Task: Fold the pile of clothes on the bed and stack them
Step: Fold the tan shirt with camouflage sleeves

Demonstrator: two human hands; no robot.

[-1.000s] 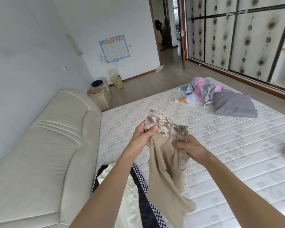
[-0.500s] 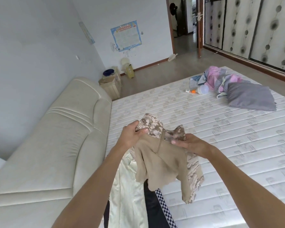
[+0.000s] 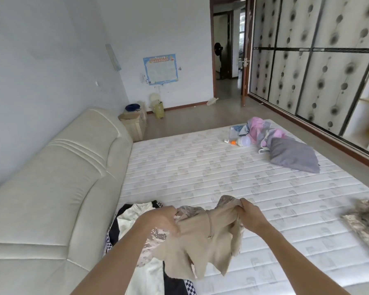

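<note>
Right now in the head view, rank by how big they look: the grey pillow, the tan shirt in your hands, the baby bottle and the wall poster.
1. Tan shirt, though it is nearest the camera, which inflates it.
2. Grey pillow.
3. Wall poster, far off on the wall.
4. Baby bottle, clearly smallest.

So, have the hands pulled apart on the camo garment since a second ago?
Yes. The left hand and right hand now grip the camo garment spread wide, lower over the mattress; earlier they nearly touched.
</note>
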